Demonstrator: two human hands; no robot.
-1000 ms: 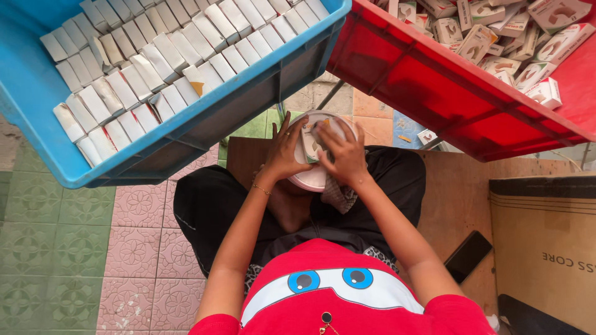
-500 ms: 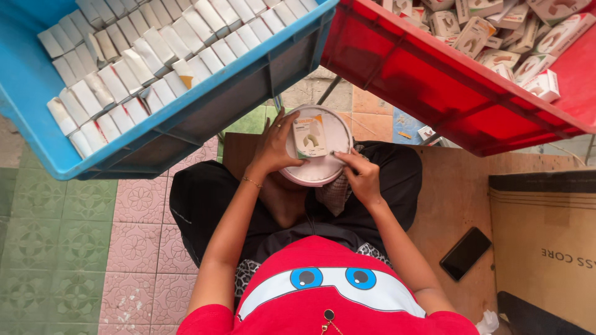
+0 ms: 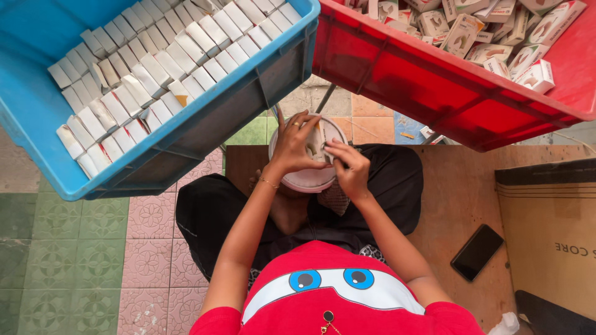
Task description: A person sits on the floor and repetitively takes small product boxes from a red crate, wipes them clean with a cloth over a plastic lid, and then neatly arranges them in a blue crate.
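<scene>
A small white carton [image 3: 315, 144] is held over a round white bowl [image 3: 307, 180] that rests in my lap. My left hand [image 3: 292, 146] grips the carton from the left, fingers spread over its top. My right hand [image 3: 349, 167] pinches the carton's right side with its fingertips. What lies inside the bowl is hidden by both hands.
A blue crate [image 3: 205, 124] with rows of several closed white cartons hangs tilted at upper left. A red crate [image 3: 397, 80] with loose printed cartons is at upper right. A black phone [image 3: 477, 252] lies on the wooden board, beside a cardboard box [image 3: 552, 236].
Both hands stayed at the bowl. The carton, face up half a second ago, is now more covered by my left hand, and my right hand has come onto its right edge.
</scene>
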